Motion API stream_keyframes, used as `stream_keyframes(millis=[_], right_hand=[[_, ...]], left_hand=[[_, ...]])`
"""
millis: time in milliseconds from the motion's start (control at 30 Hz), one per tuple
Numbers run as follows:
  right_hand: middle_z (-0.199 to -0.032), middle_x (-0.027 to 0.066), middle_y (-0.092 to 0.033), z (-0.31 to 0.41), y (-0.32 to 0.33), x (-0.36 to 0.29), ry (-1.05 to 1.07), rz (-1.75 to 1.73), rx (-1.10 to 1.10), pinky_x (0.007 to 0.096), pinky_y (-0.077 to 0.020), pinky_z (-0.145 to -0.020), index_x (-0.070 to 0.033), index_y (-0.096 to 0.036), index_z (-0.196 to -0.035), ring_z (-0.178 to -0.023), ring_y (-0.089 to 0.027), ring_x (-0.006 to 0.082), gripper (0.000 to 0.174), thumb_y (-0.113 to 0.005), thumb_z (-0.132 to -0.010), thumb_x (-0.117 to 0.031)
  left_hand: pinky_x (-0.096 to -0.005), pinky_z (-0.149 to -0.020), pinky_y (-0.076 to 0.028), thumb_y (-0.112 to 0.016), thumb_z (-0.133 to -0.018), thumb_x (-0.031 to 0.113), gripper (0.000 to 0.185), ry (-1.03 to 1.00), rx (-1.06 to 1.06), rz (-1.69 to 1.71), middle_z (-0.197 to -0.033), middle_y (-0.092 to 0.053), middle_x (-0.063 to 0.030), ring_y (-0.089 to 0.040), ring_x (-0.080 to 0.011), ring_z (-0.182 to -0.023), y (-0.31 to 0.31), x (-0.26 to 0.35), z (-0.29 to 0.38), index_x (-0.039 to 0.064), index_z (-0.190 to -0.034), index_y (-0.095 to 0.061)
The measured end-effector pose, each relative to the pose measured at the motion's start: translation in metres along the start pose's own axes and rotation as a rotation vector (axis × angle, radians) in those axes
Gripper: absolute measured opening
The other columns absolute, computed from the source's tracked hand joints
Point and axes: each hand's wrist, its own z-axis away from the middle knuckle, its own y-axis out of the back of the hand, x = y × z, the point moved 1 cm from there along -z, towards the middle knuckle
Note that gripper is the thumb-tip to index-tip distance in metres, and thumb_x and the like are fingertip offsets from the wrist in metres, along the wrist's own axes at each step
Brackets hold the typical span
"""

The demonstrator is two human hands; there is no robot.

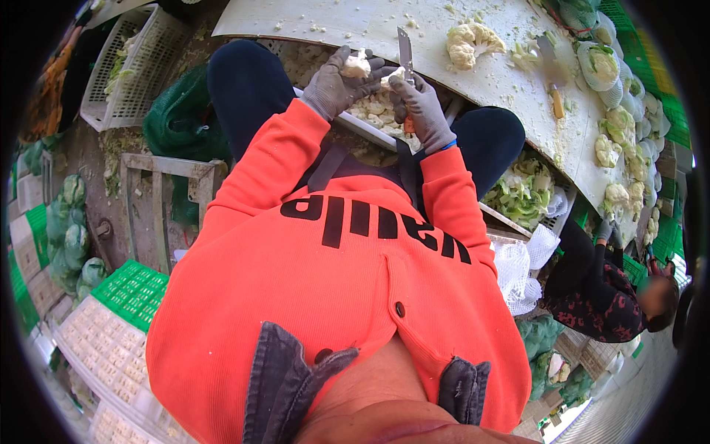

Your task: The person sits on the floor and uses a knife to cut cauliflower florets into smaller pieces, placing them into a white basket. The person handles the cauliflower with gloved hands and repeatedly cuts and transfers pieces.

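Observation:
My left hand (335, 83), in a grey glove, holds a white cauliflower floret (356, 65) in its fingers. My right hand (424, 108), gloved too, grips a knife (405, 49) with its blade pointing up and away; part of an orange handle (409, 124) shows below the fingers. At the right thumb is a smaller cauliflower piece (392, 77), close to the left fingertips. Beneath both hands, a white crate (363, 129) between my knees contains cut florets (377, 111). Beyond the hands, a partly cut cauliflower head (471, 44) lies on the white tabletop (344, 16).
A cleaver with a wooden handle (557, 102) lies on the table's right. Netted cauliflowers (602, 66) line its far edge. Leaf trimmings (524, 191) fill a crate by my right knee. A metal frame (166, 166) stands at left. Another person (604, 294) sits at right.

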Motion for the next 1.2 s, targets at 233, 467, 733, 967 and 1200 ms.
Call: stream_keyframes(millis=[233,467,733,967,1200], right_hand=[[-0.099,0.0138,-0.075,-0.004,-0.011,0.002,0.326,0.97,0.228,0.0378,-0.0554,-0.084,-0.018,-0.06,-0.139,-0.094,-0.073,0.0315,0.064,-0.079,-0.084,-0.044],[-0.091,0.013,-0.075,-0.008,-0.028,0.006,0.291,0.705,0.114,0.0336,-0.055,-0.076,-0.013,-0.069,-0.122,-0.083,-0.073,0.0247,0.04,-0.074,-0.088,-0.032],[-0.082,0.003,-0.071,-0.01,-0.025,0.007,0.401,0.79,0.198,0.0274,-0.0512,-0.064,-0.005,-0.07,-0.113,-0.071,-0.066,0.0124,0.026,-0.071,-0.091,-0.019],[-0.067,-0.0005,-0.057,-0.009,-0.023,0.008,-0.034,-0.074,0.128,0.0254,-0.0381,-0.042,-0.006,-0.064,-0.098,-0.048,-0.049,0.0075,0.017,-0.074,-0.095,-0.019],[-0.081,0.0047,-0.066,-0.008,-0.013,0.016,0.264,0.515,0.299,0.0265,-0.0457,-0.055,-0.001,-0.063,-0.125,-0.061,-0.058,0.0113,0.036,-0.066,-0.098,-0.026]], left_hand=[[-0.0498,-0.092,-0.057,-0.038,-0.108,0.047,0.052,0.054,0.033,-0.205,-0.121,-0.066,-0.0245,-0.068,-0.0334,-0.106,-0.007,0.0,0.007,0.003,-0.133,-0.05],[-0.0457,-0.092,-0.058,-0.05,-0.105,0.042,0.046,0.116,-0.193,-0.066,-0.122,-0.065,-0.0129,-0.067,-0.027,-0.105,-0.005,-0.01,0.012,0.007,-0.134,-0.056],[-0.0281,-0.081,-0.057,-0.072,-0.096,0.033,0.046,-0.196,-0.076,-0.579,-0.108,-0.068,-0.0057,-0.066,-0.013,-0.09,-0.003,-0.015,0.012,0.004,-0.131,-0.059],[-0.0253,-0.07,-0.053,-0.072,-0.096,0.031,0.041,-0.149,-0.15,-0.719,-0.102,-0.07,-0.0026,-0.065,-0.0092,-0.082,0.003,-0.005,0.015,0.005,-0.126,-0.062],[-0.0381,-0.111,-0.041,-0.081,-0.086,0.032,0.064,-0.64,0.311,-1.265,-0.141,-0.051,-0.019,-0.049,-0.0292,-0.131,0.008,0.004,-0.005,0.004,-0.138,-0.056]])
